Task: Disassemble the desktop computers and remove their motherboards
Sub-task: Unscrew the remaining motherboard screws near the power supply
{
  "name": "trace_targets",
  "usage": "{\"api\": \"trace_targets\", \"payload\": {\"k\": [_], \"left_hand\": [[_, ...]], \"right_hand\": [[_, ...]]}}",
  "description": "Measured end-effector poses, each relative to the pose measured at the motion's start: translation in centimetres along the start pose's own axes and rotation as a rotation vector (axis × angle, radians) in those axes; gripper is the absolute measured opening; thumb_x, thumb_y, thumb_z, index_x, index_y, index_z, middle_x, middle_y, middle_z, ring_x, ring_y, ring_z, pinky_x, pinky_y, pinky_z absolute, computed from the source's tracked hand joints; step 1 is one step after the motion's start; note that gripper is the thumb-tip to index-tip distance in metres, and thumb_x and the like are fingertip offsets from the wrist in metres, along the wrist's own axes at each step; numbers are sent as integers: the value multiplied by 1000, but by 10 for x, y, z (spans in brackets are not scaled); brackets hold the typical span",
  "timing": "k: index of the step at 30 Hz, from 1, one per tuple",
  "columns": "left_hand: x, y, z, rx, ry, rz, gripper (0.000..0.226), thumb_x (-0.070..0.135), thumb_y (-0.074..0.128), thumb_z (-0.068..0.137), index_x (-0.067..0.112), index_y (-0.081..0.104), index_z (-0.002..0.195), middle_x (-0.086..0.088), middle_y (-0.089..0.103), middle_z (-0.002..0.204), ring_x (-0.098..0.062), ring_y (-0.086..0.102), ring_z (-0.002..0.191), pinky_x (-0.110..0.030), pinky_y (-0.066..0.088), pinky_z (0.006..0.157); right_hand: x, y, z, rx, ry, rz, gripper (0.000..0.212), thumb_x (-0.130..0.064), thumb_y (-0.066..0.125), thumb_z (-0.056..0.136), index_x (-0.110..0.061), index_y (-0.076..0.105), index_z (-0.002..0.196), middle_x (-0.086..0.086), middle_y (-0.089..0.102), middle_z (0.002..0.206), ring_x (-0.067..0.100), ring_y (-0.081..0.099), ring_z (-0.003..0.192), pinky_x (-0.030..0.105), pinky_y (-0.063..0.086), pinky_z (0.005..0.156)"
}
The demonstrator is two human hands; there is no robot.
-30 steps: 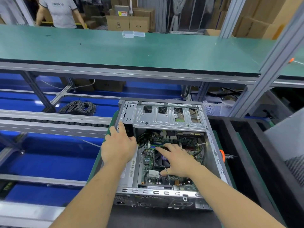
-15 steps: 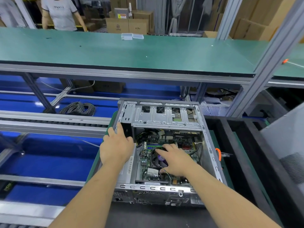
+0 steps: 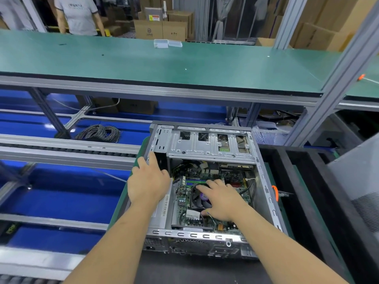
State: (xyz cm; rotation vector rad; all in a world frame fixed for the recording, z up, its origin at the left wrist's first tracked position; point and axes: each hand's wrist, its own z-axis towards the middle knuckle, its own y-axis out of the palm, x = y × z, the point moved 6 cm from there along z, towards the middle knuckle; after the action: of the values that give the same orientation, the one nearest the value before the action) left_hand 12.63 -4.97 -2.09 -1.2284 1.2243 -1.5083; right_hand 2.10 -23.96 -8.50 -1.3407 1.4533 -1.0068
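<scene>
An open grey desktop case [image 3: 264, 181] lies on its side in front of me. Inside it sits the green motherboard [image 3: 184, 199] with a black CPU fan [image 3: 200, 198] in the middle. My left hand [image 3: 148, 181] rests on the silver power supply [image 3: 164, 210] at the case's left wall, fingers stretched toward the drive cage [image 3: 205, 144]. My right hand [image 3: 222, 200] lies over the fan, fingers spread and touching the fan's top, thumb down by the wires at the board's near side. Neither hand holds a tool.
A long green workbench [image 3: 164, 64] spans the far side, with a small clear plastic box [image 3: 167, 43]. A coil of grey cable [image 3: 100, 133] lies on the blue conveyor at left. Black trays [image 3: 307, 191] stand to the right. A person in a grey shirt [image 3: 79, 15] stands behind the bench.
Both hands stay nearly in place. My right hand's fingers have shifted slightly over the fan; the view has tilted a little.
</scene>
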Motion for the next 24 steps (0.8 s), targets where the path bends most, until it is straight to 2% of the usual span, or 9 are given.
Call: {"api": "trace_targets", "payload": {"k": [7,11,14,16,18,19,21,22,24], "left_hand": [[1,-4,-3,21,24,-12,59,33,34,96,15,30,151,-16,42,142,-31,48,114,-42,47,84],[13,-16,-7,189,178,46,32,25,40,93,10,56,116,-10,55,122,-29,48,107,-41,43,89],[16,-11,-12,141,203,58,29,26,38,97,13,62,104,-5,62,110,-27,48,108,-40,40,92],[15,-6,-20,100,202,44,33,28,38,99,13,66,110,-4,64,115,-27,46,120,-41,38,101],[17,-6,-35,107,263,17,37,30,37,100,13,66,115,-3,63,118,-27,47,122,-42,37,104],[18,-8,-43,107,300,-8,37,30,37,100,12,66,115,-3,63,116,-26,48,118,-41,39,102],[19,-13,-56,88,344,-68,35,29,39,99,12,65,115,-3,62,112,-25,51,112,-41,42,97],[19,-16,-63,82,357,-91,34,28,40,99,12,64,117,-3,61,115,-25,51,113,-42,43,97],[19,-26,-78,123,400,-118,35,26,43,99,9,64,121,-5,61,119,-27,52,114,-43,43,96]], "right_hand": [[0,1,-4,-39,16,99,95,-41,74,85,-37,11,156,1,8,166,24,9,152,53,27,117],[1,1,-7,-87,18,264,90,-18,62,85,-45,12,155,0,-4,167,22,-6,153,61,12,118],[2,-6,-9,-67,39,434,68,-20,55,91,-40,32,152,2,6,167,20,-4,153,58,9,121],[2,-15,-12,6,38,487,53,-20,51,95,-32,45,146,4,27,162,22,14,152,50,20,120],[2,-30,-17,116,58,535,41,-19,49,98,-26,57,138,2,52,146,21,50,131,36,42,105],[1,-37,-20,177,84,577,37,-18,48,99,-25,61,133,1,61,134,14,63,108,28,50,89],[-8,-52,-29,311,128,642,31,-17,48,99,-22,67,124,-2,71,106,-3,58,62,12,42,58],[-16,-61,-34,380,136,632,30,-18,48,99,-21,69,121,-4,71,96,-2,54,54,11,38,53],[-41,-77,-44,499,119,554,30,-20,48,97,-20,71,116,-4,72,99,4,60,69,23,48,67]]}}
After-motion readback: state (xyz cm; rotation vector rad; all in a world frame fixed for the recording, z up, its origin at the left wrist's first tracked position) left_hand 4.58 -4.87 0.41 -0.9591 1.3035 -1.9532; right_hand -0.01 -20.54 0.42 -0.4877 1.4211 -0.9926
